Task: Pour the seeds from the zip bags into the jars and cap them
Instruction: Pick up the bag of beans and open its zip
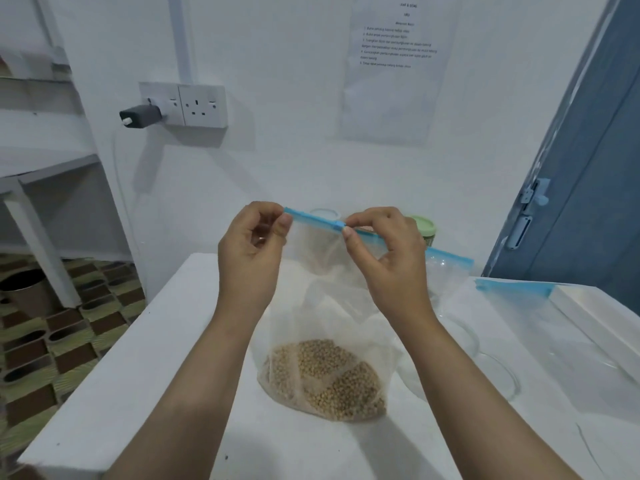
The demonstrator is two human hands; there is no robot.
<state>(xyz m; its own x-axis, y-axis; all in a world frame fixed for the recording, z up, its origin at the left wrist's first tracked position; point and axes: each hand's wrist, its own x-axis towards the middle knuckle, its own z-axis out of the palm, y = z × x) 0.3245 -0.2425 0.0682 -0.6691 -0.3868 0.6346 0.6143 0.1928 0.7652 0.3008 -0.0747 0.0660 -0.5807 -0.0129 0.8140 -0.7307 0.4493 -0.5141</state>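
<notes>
White walls close in the scene, with white open shelving (52, 168) at far left above a chequered brown-and-green floor (52, 341) and a double wall socket (194, 105) carrying a dark grey plug adapter (140, 116). Below, a white worktop (138, 375) carries the clear plastic zip bag with a blue zipper strip (322, 306), held upright with its base resting on the surface and pale tan seeds (332, 379) heaped at the bottom. The left hand (252, 251) pinches the strip's left end between its fingers (285, 223). The right hand (388, 254) pinches the small blue slider (338, 226) partway along the strip. Behind the hands stand a clear jar, mostly hidden, and a green-lidded jar (424, 228). Further right, a second blue-edged clear bag (519, 289) lies flat beside a blue door (588, 168).
</notes>
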